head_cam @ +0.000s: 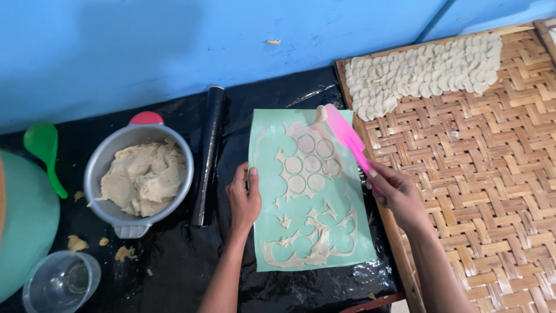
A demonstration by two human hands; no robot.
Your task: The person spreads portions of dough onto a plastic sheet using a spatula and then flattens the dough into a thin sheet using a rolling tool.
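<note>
I see, far left: green spoon, metal bowl of dough, black rolling pin beside it. My left hand lies flat, fingers spread open, pinning left edge of green mat. Cut dough circles sit up-right of that hand, nearer my right hand. Right fingers closed around pink scraper; its long axis slants up-left, tip at dough sheet's top. Woven tray far right.

My left hand lies flat, palm down, fingers together and pointing away from me, forearm running straight back toward my body. My right hand is curled in a closed grip, thumb on top, wrist bent inward, forearm angling in from the lower right.
</note>
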